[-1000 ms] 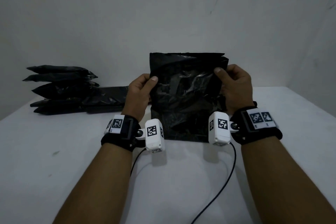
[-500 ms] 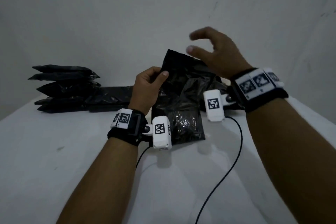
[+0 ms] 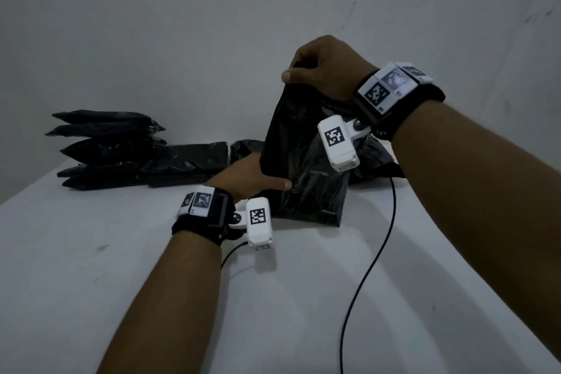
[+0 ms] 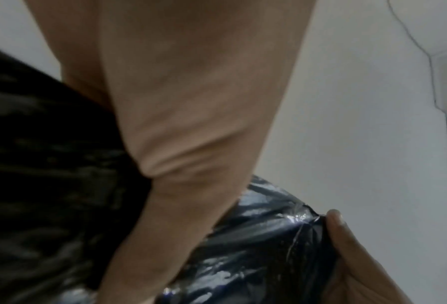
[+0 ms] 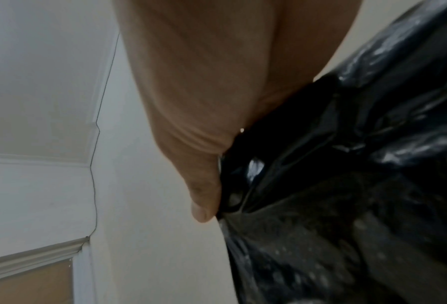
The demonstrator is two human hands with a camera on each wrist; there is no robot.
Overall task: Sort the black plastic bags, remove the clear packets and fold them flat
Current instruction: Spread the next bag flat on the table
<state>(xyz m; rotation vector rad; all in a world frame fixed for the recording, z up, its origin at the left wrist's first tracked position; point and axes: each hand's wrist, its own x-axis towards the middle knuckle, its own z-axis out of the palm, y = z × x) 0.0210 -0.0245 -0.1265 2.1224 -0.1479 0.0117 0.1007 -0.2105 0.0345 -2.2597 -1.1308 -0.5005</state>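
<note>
The person is holding one black plastic bag [image 3: 299, 161] upright over the white worktop [image 3: 121, 282], its bottom edge resting on the surface near the middle. The right hand [image 3: 321, 67] is raised above it, its grip pinching the gathered top of the bag: the thumb is pressing the plastic against curled fingers, and the right wrist view is showing the thumb tip [image 5: 204, 207] pushed into a bunched fold of glossy black plastic [image 5: 347, 185]. The left hand [image 3: 246, 179] is lower, beside the bag's left edge, its grip closing on the side of the bag, with the thumb lying across the front face and the fingers going behind. In the left wrist view a fingertip [image 4: 334, 218] is touching a crinkled corner of the bag [image 4: 256, 246], and the picture is blurred.

At the back left of the worktop, against the wall [image 3: 182, 24], a stack of black bags [image 3: 103, 149] is lying with pointed ends facing left, and a flatter black bag [image 3: 188, 161] is sitting just beside it on the right. More crumpled black plastic [image 3: 373, 158] is lying behind the held bag, below the right wrist. Both wrists are wearing black straps with white marker blocks, and a white camera unit [image 3: 337, 143] is hanging under the right wrist, another [image 3: 258, 222] under the left. A thin black cable [image 3: 364, 276] is trailing across the worktop toward the near edge.
</note>
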